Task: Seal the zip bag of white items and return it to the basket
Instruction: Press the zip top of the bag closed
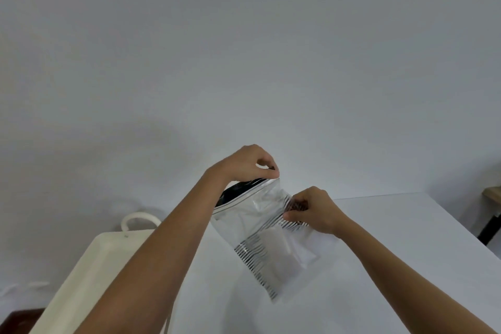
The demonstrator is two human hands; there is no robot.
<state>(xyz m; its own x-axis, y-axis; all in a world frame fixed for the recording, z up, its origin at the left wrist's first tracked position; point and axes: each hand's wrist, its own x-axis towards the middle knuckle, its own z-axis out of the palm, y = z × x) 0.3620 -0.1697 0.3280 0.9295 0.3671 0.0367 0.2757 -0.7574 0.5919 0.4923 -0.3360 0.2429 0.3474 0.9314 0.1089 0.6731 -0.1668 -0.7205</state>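
Note:
A clear zip bag [267, 228] with black stripes along one edge hangs in the air over the white table [379, 266]. Pale white contents show faintly through its lower half. My left hand [248, 163] pinches the far top corner of the bag at the zip strip. My right hand [314, 210] pinches the bag's right side, lower than the left. The bag's mouth looks parted near my left wrist, with something dark behind it. The cream basket [89, 274] sits at the lower left under my left forearm, its looped handle [141, 218] rising at the back.
A plain pale wall fills the upper view. The table's far edge runs behind my hands. A wooden piece of furniture with a dark leg [492, 214] stands past the table's right side. A dark brown surface [19, 320] shows at the bottom left corner.

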